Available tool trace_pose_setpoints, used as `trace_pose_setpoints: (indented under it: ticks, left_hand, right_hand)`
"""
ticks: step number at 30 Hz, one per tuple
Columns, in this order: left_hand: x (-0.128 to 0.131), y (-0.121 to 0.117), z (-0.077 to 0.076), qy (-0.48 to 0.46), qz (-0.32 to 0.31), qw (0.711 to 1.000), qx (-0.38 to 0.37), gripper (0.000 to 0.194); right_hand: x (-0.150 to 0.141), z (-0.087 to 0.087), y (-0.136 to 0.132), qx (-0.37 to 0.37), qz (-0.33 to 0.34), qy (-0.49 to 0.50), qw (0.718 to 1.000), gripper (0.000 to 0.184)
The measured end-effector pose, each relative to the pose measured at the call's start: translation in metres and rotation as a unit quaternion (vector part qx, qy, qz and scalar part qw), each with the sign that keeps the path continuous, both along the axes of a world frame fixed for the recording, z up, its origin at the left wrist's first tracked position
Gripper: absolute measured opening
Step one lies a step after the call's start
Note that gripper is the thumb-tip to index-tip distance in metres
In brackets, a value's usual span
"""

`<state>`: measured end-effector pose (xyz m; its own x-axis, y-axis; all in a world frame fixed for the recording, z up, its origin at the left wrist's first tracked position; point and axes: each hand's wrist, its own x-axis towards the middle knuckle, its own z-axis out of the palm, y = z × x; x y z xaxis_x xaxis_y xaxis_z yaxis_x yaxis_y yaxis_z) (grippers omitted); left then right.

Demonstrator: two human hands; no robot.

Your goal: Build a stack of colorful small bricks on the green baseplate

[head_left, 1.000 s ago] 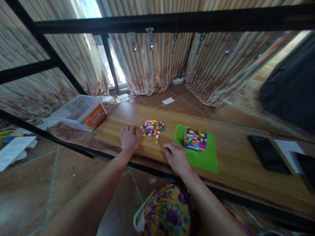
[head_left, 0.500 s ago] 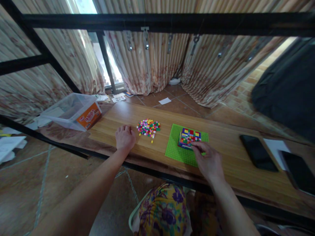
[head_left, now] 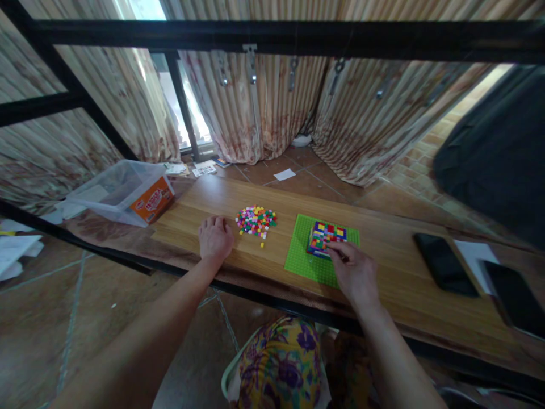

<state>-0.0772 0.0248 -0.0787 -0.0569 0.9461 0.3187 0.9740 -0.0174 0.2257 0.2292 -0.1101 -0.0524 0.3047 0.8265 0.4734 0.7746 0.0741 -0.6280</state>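
My right hand (head_left: 355, 270) is over the near right side of a colourful block of toy bricks (head_left: 320, 234), thumb and forefinger pinched at its top. Anything between those fingertips is too small or hidden to make out. The block has blue edges with red, yellow, white and other bricks on top, and it sits on a green studded baseplate (head_left: 297, 255). My left hand (head_left: 216, 237) rests on the wooden table with its fingers curled; their undersides are hidden. Just right of it lies a pile of small loose toy bricks (head_left: 256, 220), with one yellow brick (head_left: 262, 245) apart in front.
A clear plastic box (head_left: 123, 193) with an orange label stands at the table's left end. Two dark phone-like devices (head_left: 445, 264) and white paper (head_left: 474, 255) lie at the right. A black metal bar (head_left: 272, 37) crosses above, before striped curtains (head_left: 272, 108).
My right hand has shifted slightly left along the block's near side. My left hand stays where it was, and the brick pile looks the same.
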Motion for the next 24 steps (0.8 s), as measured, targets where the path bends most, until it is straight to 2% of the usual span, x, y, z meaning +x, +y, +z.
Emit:
trace_pose_setpoints:
  ticks: [13, 24]
  left_hand:
    - [0.0012, -0.0018, 0.0029, -0.001, 0.004, 1.000, -0.005, 0.036]
    - [0.0008, -0.0018, 0.0024, -0.002, 0.000, 1.000, -0.005, 0.035]
  right_hand:
    - [0.0008, 0.0002, -0.0044, 0.015, -0.013, -0.020, 1.000, 0.022]
    - [0.0019, -0.0025, -0.0028, -0.001, -0.016, -0.044, 0.999, 0.027]
